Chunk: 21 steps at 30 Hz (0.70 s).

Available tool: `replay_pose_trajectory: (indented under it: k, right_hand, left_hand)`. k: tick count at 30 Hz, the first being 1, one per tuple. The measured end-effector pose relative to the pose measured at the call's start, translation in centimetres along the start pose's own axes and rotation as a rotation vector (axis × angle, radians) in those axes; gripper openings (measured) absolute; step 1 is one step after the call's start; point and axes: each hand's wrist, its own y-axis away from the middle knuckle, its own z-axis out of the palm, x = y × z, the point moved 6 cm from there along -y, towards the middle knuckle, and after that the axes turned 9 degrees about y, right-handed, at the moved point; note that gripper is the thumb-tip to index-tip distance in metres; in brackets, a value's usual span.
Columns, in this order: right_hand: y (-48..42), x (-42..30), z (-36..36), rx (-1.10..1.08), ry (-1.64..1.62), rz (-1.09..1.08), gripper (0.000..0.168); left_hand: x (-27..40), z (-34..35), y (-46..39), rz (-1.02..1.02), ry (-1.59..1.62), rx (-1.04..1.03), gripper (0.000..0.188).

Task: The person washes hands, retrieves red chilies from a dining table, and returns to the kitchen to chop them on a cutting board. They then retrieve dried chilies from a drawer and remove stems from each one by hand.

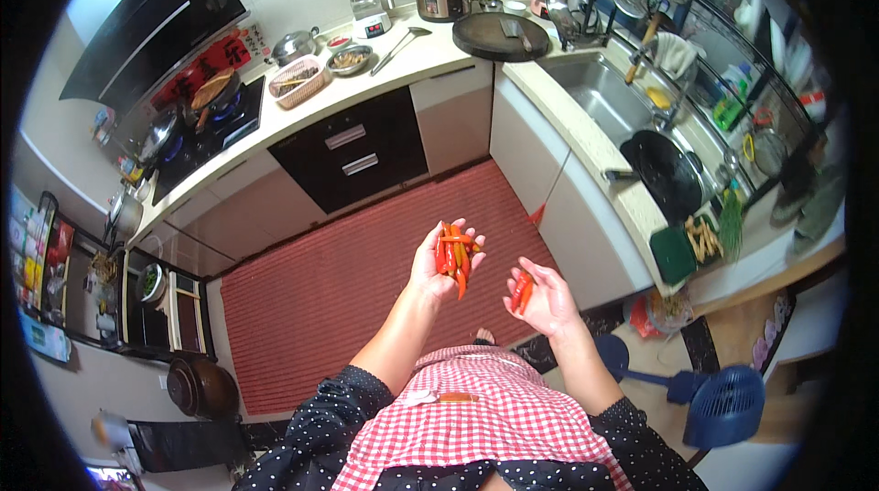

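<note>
Several red and orange chili peppers lie in a heap on the upturned palm of my left hand, its fingers curled up around them. A smaller bunch of red chili peppers rests in my right hand, with the thumb and fingers bent about it. Both hands are held out in front of my red-checked apron, above the red ribbed floor mat. The hands are apart from each other.
On the right counter, a sink holds a black wok. A round chopping board bears a cleaver. Gas flames burn under pans on the stove at left. A blue fan stands at lower right.
</note>
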Motion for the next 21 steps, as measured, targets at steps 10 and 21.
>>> replay_pose_trajectory:
  k: [10,21]
  right_hand:
    - [-24.9,-20.0,12.6,0.062,0.542,-0.416,0.046]
    - [-49.9,-40.5,16.2,0.268,0.593,-0.608,0.043]
  left_hand:
    - [12.5,8.4,-24.8,0.144,0.114,0.042,0.036]
    - [23.8,18.4,-56.7,0.067,0.045,-0.047,0.032]
